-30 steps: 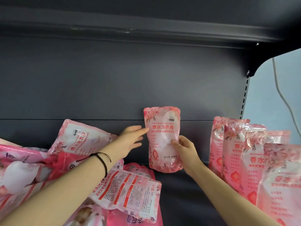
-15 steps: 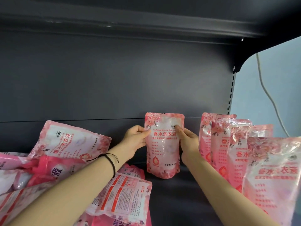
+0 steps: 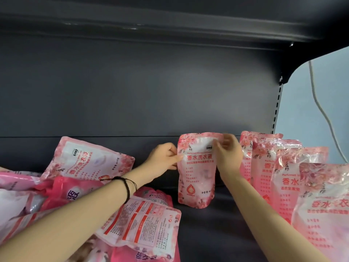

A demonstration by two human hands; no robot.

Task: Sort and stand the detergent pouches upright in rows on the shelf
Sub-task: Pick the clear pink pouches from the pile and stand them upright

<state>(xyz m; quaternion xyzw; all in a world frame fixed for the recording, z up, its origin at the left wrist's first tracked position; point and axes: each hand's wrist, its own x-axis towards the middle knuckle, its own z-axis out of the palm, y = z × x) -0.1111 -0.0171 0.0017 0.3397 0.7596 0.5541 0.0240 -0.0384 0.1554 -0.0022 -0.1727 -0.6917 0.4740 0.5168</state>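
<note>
Both hands' fingers (image 3: pixel 217 148) pinch the upright pouch's (image 3: pixel 197 178) upper edges.

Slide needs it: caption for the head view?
Both hands, left and right, steady an upright detergent pouch on the shelf.

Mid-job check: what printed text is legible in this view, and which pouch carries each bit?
"香水洗衣液" and "Perfumed": upright pouch between left hand and right hand.
"香水洗衣液", "400g": tilted pouch on the heap at left.
"液": darker pink pouch.
"香水": row pouch at right.
Fine print on every pouch and the back panel: too small.
</note>
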